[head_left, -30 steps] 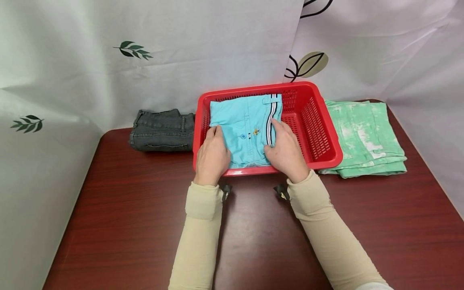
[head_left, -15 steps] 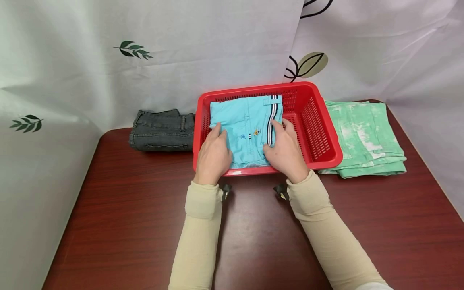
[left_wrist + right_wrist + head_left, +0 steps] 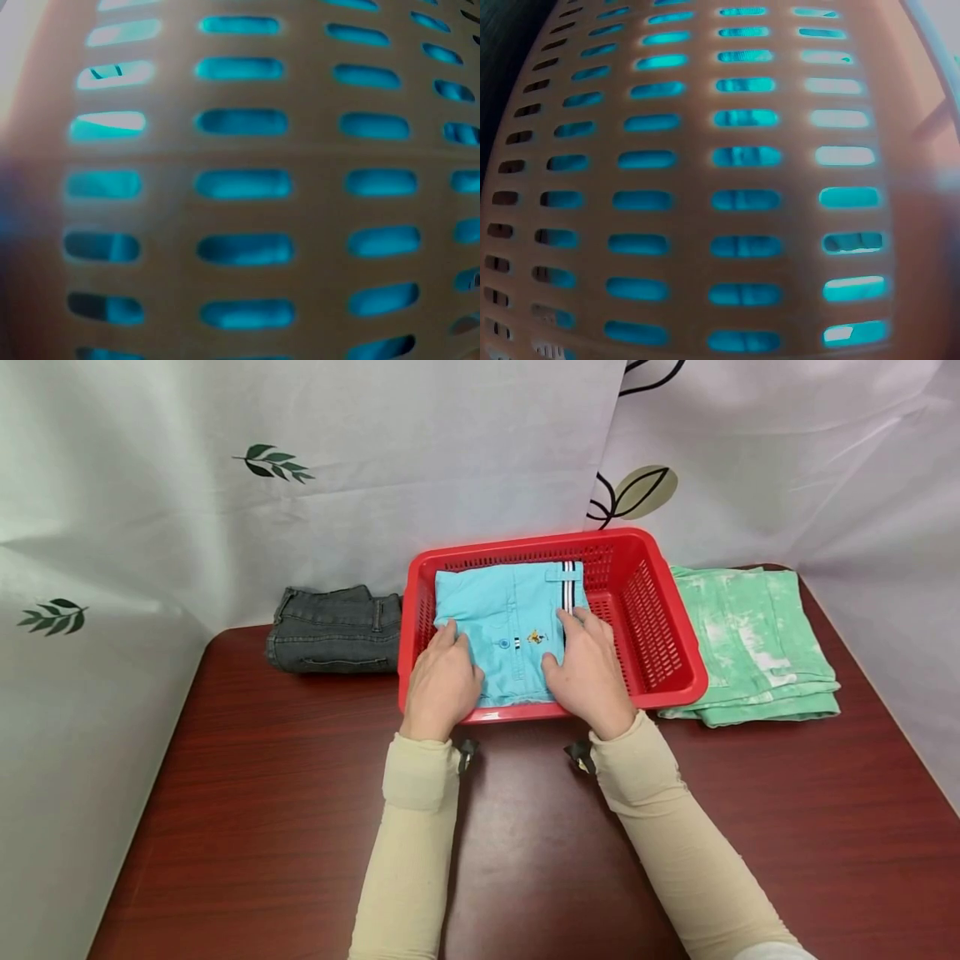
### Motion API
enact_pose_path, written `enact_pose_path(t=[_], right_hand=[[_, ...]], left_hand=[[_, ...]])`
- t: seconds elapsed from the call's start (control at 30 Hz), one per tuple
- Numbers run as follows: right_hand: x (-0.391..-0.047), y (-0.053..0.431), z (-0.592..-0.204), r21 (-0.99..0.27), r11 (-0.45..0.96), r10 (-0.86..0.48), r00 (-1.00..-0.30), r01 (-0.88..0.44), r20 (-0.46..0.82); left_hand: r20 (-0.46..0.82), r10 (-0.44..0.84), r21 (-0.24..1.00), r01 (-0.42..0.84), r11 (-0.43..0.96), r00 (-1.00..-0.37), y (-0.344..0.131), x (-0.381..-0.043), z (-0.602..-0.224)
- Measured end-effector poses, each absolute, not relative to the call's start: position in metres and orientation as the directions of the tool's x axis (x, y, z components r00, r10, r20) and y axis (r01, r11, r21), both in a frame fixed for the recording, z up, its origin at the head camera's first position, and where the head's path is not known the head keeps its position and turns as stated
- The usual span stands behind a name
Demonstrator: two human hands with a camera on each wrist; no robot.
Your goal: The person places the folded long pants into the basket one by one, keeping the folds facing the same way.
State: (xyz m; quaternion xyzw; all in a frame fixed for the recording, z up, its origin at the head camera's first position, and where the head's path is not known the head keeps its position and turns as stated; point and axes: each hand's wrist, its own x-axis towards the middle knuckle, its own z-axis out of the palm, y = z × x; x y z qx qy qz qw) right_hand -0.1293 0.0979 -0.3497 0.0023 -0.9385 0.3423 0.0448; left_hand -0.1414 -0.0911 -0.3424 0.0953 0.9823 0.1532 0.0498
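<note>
Folded light-blue trousers (image 3: 487,589) lie inside the red basket (image 3: 558,541). They show a striped waistband, a button and a small embroidered figure. My left hand (image 3: 442,681) holds their near left edge. At their right side my right hand (image 3: 590,672) grips the waistband edge, thumb on top of the cloth. Several fingertips are hidden behind the hands. Both wrist views look at the slotted front wall (image 3: 315,157) of the basket, where blue cloth (image 3: 641,159) shows through the slots; neither hand appears there.
Folded dark grey jeans (image 3: 337,631) lie against the basket's left side. On its right are folded green-and-white trousers (image 3: 757,639). All this stands at the back of a reddish-brown table (image 3: 517,860), before a white curtain (image 3: 420,452) with leaf prints.
The trousers' striped waistband has straightened and their far edge has come slightly nearer. My right hand has shifted a little left, and my left hand slightly right.
</note>
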Motion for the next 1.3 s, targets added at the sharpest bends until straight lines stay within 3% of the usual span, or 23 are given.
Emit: enact_pose_path(t=[0.47,0.87,1.3], right_hand=[[-0.1306,0.0982,-0.3477,-0.62,0.784,-0.025,-1.0,-0.027,0.011],[-0.1298,0.0969,-0.3475,-0.63,0.776,-0.012,-1.0,-0.015,0.009],[-0.1283,0.0967,-0.348,-0.637,0.769,-0.012,-0.998,-0.05,0.065]], left_hand=[[-0.139,0.226,0.254,0.186,0.949,-0.964,-0.0898,-0.1438,-0.3441],[-0.217,0.208,0.28,0.144,0.949,-0.954,-0.0901,-0.1459,-0.3442],[-0.099,0.183,0.384,0.132,0.914,-0.978,-0.0904,-0.1437,-0.3421]])
